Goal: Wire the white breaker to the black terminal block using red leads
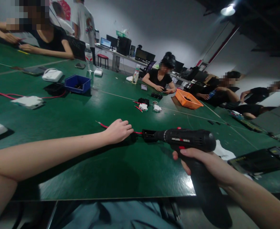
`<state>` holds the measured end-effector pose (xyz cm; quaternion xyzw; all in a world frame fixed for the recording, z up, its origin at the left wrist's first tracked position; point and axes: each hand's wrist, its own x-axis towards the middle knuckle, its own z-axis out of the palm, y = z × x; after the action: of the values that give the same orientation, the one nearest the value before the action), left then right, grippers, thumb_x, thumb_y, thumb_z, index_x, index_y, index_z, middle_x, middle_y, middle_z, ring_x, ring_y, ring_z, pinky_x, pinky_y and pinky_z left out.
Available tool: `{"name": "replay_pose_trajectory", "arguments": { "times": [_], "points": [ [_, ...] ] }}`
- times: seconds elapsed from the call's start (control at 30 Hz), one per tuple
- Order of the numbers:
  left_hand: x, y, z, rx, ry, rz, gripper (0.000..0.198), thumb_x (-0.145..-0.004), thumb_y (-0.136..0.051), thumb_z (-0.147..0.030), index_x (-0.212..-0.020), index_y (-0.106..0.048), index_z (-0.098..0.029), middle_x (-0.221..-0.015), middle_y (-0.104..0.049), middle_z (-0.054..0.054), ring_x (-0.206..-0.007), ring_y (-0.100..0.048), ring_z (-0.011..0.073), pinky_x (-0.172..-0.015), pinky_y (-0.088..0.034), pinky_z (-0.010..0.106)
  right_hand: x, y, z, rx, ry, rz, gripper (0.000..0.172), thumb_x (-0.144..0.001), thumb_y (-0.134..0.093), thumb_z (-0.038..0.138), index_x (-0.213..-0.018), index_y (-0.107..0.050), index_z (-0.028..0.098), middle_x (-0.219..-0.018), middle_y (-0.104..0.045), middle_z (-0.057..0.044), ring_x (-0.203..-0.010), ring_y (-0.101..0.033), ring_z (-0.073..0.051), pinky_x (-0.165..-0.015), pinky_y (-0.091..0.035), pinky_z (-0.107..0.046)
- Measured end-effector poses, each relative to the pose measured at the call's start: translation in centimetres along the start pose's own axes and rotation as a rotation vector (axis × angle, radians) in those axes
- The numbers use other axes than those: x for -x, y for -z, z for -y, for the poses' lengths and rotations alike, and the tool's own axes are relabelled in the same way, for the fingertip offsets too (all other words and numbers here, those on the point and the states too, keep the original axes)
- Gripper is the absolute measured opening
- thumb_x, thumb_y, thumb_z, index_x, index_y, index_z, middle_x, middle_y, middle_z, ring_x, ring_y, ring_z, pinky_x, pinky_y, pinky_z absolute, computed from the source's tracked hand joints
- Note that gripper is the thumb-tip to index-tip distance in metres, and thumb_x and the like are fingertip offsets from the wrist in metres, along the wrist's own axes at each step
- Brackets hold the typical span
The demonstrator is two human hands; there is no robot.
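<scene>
In the head view my right hand (199, 159) is wrapped round the grip of a black cordless drill (190, 140), which lies level above the table and points left. Its tip reaches a small black open housing (148, 135); the exact contact is hard to make out. My left hand (118, 131) is closed over a red wire (103, 125), knuckles up, just left of the housing. One wire end sticks out to the left of the hand, and red wire runs from the fingers to the housing. What the fingertips press on is hidden.
Across the green table (87, 178) are a blue bin (77, 84), an orange tray (189, 99), a white connector with red wires (28, 101) and a water bottle (89, 58). A black device (256, 162) lies at the right. Several people sit around the table.
</scene>
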<state>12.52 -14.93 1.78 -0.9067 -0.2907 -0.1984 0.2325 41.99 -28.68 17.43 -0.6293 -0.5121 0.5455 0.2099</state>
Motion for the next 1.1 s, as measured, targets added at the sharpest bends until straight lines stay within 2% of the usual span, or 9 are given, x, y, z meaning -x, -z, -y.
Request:
{"name": "replay_pose_trajectory", "arguments": {
  "times": [0.2, 0.33, 0.4, 0.47, 0.53, 0.67, 0.83, 0.97, 1.1],
  "points": [
    [-0.1, 0.0, -0.1, -0.004, 0.004, -0.003, 0.017, -0.097, -0.052, -0.026, -0.092, -0.067, -0.02, -0.081, -0.066, 0.005, -0.081, -0.056, 0.0196, -0.062, -0.031, 0.033, 0.6, 1.3, 0.0, 0.075, 0.173, -0.027, 0.044, -0.08, -0.067, 0.059, -0.091, -0.071, 0.016, -0.057, -0.063, -0.004, -0.052, -0.053, -0.015, -0.049, -0.039, -0.027],
    [-0.2, 0.2, -0.1, -0.025, 0.009, 0.01, 0.019, -0.098, -0.051, -0.026, -0.089, -0.067, -0.02, -0.081, -0.066, 0.004, -0.078, -0.056, 0.0194, -0.062, -0.03, 0.034, -2.1, 3.8, -0.9, 0.229, 0.379, -0.137, 0.045, -0.08, -0.07, 0.055, -0.105, -0.067, 0.018, -0.076, -0.068, -0.006, -0.063, -0.061, -0.019, -0.059, -0.05, -0.032],
    [-0.2, 0.4, -0.2, -0.034, -0.004, 0.031, 0.017, -0.097, -0.053, -0.026, -0.091, -0.067, -0.019, -0.084, -0.067, 0.005, -0.079, -0.056, 0.0197, -0.062, -0.03, 0.034, -4.7, 5.4, -1.8, 0.374, 0.549, -0.212, 0.058, -0.076, -0.076, 0.049, -0.124, -0.059, 0.022, -0.098, -0.071, -0.009, -0.076, -0.066, -0.022, -0.068, -0.054, -0.036],
    [-0.3, 0.6, -0.2, -0.039, -0.014, 0.041, 0.017, -0.097, -0.052, -0.026, -0.095, -0.067, -0.019, -0.087, -0.068, 0.005, -0.081, -0.056, 0.0199, -0.063, -0.031, 0.035, -7.5, 7.1, -2.7, 0.568, 0.682, -0.247, 0.084, -0.072, -0.079, 0.04, -0.145, -0.041, 0.023, -0.117, -0.068, -0.012, -0.096, -0.067, -0.028, -0.082, -0.054, -0.041],
    [-0.3, 0.6, -0.2, -0.043, -0.022, 0.036, 0.019, -0.098, -0.05, -0.026, -0.099, -0.068, -0.02, -0.09, -0.068, 0.005, -0.083, -0.057, 0.0198, -0.064, -0.033, 0.035, -10.1, 8.6, -3.7, 0.727, 0.621, -0.223, 0.093, -0.073, -0.076, 0.033, -0.153, -0.03, 0.024, -0.117, -0.069, -0.012, -0.101, -0.067, -0.031, -0.088, -0.052, -0.043],
    [-0.4, 0.4, -0.2, -0.046, -0.021, 0.031, 0.02, -0.098, -0.05, -0.026, -0.103, -0.068, -0.021, -0.091, -0.069, 0.005, -0.083, -0.057, 0.0196, -0.064, -0.035, 0.035, -13.4, 10.8, -5.4, 0.83, 0.463, -0.106, 0.093, -0.071, -0.075, 0.027, -0.153, -0.032, 0.023, -0.118, -0.071, -0.012, -0.102, -0.069, -0.032, -0.09, -0.052, -0.042],
    [-0.5, 0.3, -0.4, -0.039, -0.01, 0.031, 0.02, -0.097, -0.051, -0.026, -0.103, -0.069, -0.021, -0.092, -0.07, 0.005, -0.084, -0.06, 0.0195, -0.064, -0.037, 0.035, -15.2, 13.1, -7.1, 0.765, 0.519, -0.017, 0.097, -0.069, -0.075, 0.026, -0.154, -0.029, 0.021, -0.135, -0.063, -0.013, -0.118, -0.062, -0.031, -0.103, -0.047, -0.044],
    [-0.6, 0.1, -0.5, -0.035, -0.001, 0.026, 0.02, -0.097, -0.052, -0.027, -0.105, -0.069, -0.021, -0.096, -0.072, 0.006, -0.086, -0.062, 0.0193, -0.067, -0.039, 0.035, -16.1, 14.8, -8.4, 0.737, 0.521, -0.009, 0.096, -0.072, -0.072, 0.026, -0.156, -0.026, 0.021, -0.135, -0.063, -0.011, -0.118, -0.062, -0.03, -0.105, -0.047, -0.044],
    [-0.7, 0.0, -0.6, -0.029, -0.007, 0.029, 0.02, -0.097, -0.053, -0.026, -0.106, -0.069, -0.021, -0.1, -0.073, 0.006, -0.088, -0.063, 0.0197, -0.069, -0.041, 0.035, -16.4, 16.0, -9.6, 0.745, 0.573, -0.041, 0.084, -0.074, -0.071, 0.028, -0.151, -0.038, 0.023, -0.138, -0.061, -0.009, -0.121, -0.06, -0.03, -0.107, -0.045, -0.044]
  ]
}}
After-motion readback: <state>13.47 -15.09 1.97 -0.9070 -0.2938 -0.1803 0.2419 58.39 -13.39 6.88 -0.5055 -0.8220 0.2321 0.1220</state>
